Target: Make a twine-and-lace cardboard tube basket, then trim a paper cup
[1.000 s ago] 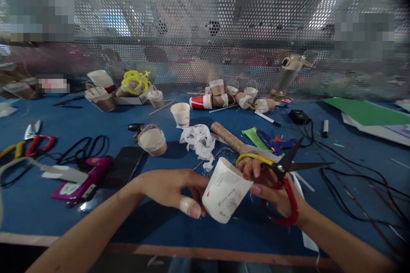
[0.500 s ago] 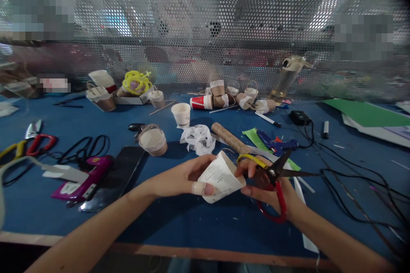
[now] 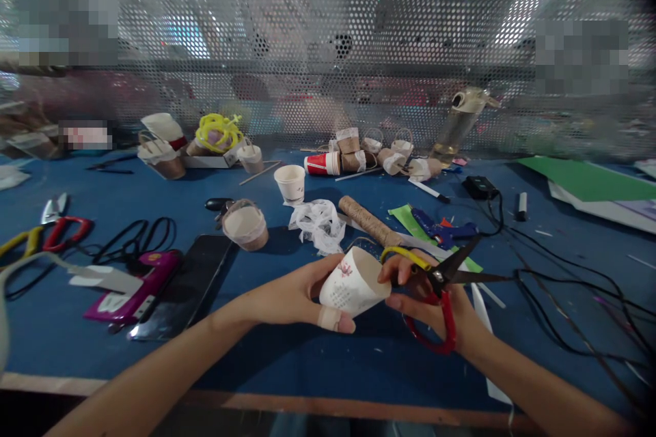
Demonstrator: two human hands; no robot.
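A white paper cup (image 3: 353,287) lies tilted between my hands, its mouth facing up and right. A pink flower and small dark print show on its side. My left hand (image 3: 312,297) is closed around the base and near side, with a bandage on the thumb. Scissors (image 3: 439,280) with one yellow and one red handle hang on my right hand (image 3: 425,297), their blades spread and pointing right. The fingertips of that hand also touch the cup's rim.
Behind the cup lie crumpled white lace (image 3: 318,225), a twine roll (image 3: 369,218) and a blue glue gun (image 3: 445,229). Left are a phone (image 3: 199,280), a purple glue gun (image 3: 138,287), more scissors (image 3: 64,232) and a wrapped cup (image 3: 246,225). Black cables (image 3: 564,287) run along the right.
The cup has turned between my hands, so a pink flower now faces me. My left thumb has slid right and slightly down. The scissors stay in my right hand, nearly unmoved.
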